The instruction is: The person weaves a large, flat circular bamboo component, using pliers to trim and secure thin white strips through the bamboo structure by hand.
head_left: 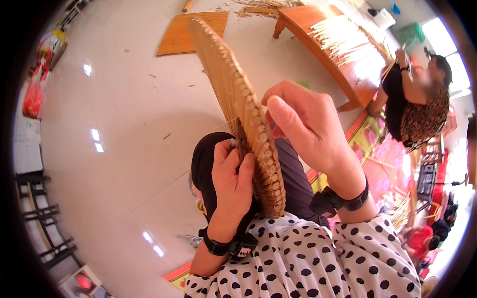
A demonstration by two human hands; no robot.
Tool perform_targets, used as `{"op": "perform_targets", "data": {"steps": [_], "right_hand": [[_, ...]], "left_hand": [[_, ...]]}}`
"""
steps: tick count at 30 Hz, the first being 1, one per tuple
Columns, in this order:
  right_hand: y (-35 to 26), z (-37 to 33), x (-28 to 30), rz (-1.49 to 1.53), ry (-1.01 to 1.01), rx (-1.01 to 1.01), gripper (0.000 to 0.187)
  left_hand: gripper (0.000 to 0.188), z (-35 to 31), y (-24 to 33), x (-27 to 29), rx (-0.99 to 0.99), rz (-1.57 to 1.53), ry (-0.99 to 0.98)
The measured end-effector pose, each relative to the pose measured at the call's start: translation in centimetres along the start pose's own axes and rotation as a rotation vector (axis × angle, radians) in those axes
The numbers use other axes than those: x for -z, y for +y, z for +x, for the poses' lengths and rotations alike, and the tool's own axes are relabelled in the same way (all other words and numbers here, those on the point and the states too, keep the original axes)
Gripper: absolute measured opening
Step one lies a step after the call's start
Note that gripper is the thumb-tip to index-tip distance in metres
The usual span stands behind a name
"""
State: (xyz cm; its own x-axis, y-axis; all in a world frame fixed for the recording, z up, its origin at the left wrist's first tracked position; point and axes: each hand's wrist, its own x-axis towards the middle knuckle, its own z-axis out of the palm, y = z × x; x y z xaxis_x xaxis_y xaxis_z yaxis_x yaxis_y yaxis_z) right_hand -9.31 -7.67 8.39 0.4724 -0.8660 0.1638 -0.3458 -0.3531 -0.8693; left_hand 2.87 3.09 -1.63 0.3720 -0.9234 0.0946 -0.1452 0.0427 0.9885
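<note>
Two bare hands work one long woven reed mat (248,114), held edge-up over the person's lap. The left hand (232,181) grips the mat's near end from the left side: fingers pressed together and curled onto the woven edge, thumb lying along it, fingertips touching the braided rim. The right hand (305,126) sits on the far side of the mat, just beside the rim and slightly above the left fingers. Its fingers are bent inward and bunched, thumb extended toward the rim; whether they pinch a strand cannot be told, since the tips are hidden behind the mat. A thin strand (224,125) sticks out to the left just above the left fingertips.

The mat rises away from both sets of fingers toward the floor beyond. Each wrist carries a black strap (339,199). Well beyond the fingers, a flat mat (191,32) lies on the pale floor (119,129). Beyond the right fingers, a low wooden table (328,49) holds pale sticks (338,37), with another person (412,107) seated beside it.
</note>
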Motion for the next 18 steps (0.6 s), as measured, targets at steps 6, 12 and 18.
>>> {"op": "perform_targets", "data": {"steps": [6,12,18], "right_hand": [[2.3,-3.6,-0.4,-0.114,-0.048,0.008,0.009],[4.8,-6.1,-2.2,0.044,-0.104,0.093,0.023],[6.4,-5.6,-1.9,0.076,-0.092,0.120,0.020]], "left_hand": [[0.022,-0.1,1.2,0.2,0.074,-0.042,0.009],[0.036,-1.5,-0.4,1.2,0.135,-0.120,0.080],[0.053,-1.5,0.9,0.7,0.176,-0.178,0.128]]}}
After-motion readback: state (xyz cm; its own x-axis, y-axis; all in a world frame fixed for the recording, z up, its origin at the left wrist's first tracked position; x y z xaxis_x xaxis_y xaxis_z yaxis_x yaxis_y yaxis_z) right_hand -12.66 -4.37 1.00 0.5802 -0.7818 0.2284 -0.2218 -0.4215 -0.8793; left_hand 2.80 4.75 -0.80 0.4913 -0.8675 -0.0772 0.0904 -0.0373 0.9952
